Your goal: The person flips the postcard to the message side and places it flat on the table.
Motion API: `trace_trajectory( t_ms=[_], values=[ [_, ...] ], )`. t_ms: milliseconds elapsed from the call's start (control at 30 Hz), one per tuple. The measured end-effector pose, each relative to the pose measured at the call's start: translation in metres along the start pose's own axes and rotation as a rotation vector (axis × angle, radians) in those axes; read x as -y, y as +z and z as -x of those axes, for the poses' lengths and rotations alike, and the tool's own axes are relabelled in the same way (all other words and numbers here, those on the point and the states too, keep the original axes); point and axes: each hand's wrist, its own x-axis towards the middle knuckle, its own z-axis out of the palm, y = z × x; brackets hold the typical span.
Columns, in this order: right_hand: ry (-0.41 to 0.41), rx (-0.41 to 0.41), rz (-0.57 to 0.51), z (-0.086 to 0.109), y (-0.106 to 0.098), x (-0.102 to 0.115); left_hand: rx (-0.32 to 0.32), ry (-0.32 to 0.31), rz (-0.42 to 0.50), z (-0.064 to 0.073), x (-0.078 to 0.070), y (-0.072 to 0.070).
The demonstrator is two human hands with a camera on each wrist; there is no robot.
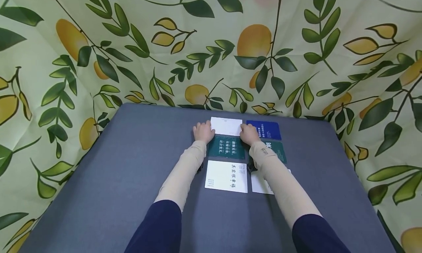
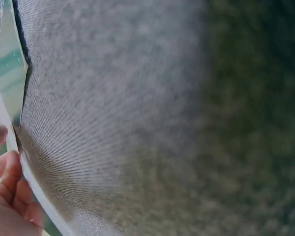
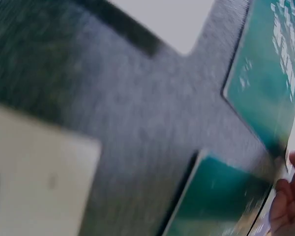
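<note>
- The left hand point(image 1: 203, 131) holds the left edge of a blank white card point(image 1: 226, 126) at the far end of the grey bench point(image 1: 132, 165); fingers look curled onto the edge.
- The right hand point(image 1: 248, 133) holds the same card's right edge, apparently a pinch, though the wrist view is too blurred to confirm.
- A blue card point(image 1: 265, 129) lies just right of the white one.
- A dark green card point(image 1: 226, 147) lies just nearer, between the forearms; another green card point(image 1: 278, 150) sits partly under the right wrist.
- Two white printed cards point(image 1: 226, 176) lie nearest the person, one largely hidden by the right sleeve.
- A leaf-and-fruit cloth point(image 1: 211, 44) hangs behind.
</note>
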Motion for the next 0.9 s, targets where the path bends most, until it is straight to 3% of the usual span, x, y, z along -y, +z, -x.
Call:
trace_trajectory(
  t_ms=[200,300,333,400,500,567,667,733,800,900],
  values=[
    [0.015,-0.040,-0.155,0.005,-0.020,-0.004,-0.062,0.067,0.021,-0.001,-0.013,-0.003],
    [0.014,-0.068,-0.195,0.010,-0.032,-0.008,-0.036,0.113,0.055,0.000,-0.026,-0.004],
    [0.013,-0.076,-0.211,0.012,-0.036,-0.010,-0.051,0.143,0.082,-0.004,-0.028,0.003],
    [0.017,-0.092,-0.251,0.015,-0.044,-0.016,0.002,0.172,0.161,-0.005,-0.037,0.003],
    [0.047,-0.105,-0.317,0.019,-0.053,-0.027,0.065,0.205,0.343,-0.011,-0.048,0.012],
    [0.085,-0.115,-0.354,0.020,-0.056,-0.036,0.124,0.195,0.494,-0.023,-0.053,0.029],
    [0.159,-0.125,-0.369,0.025,-0.057,-0.052,0.191,0.192,0.766,-0.042,-0.057,0.072],
    [0.208,-0.128,-0.372,0.030,-0.057,-0.063,0.312,0.160,0.976,-0.047,-0.063,0.087],
    [0.264,-0.124,-0.392,0.035,-0.056,-0.073,0.429,0.087,1.145,-0.033,-0.076,0.076],
    [0.328,-0.106,-0.467,0.043,-0.056,-0.085,0.547,-0.019,1.308,-0.004,-0.095,0.042]
  ],
)
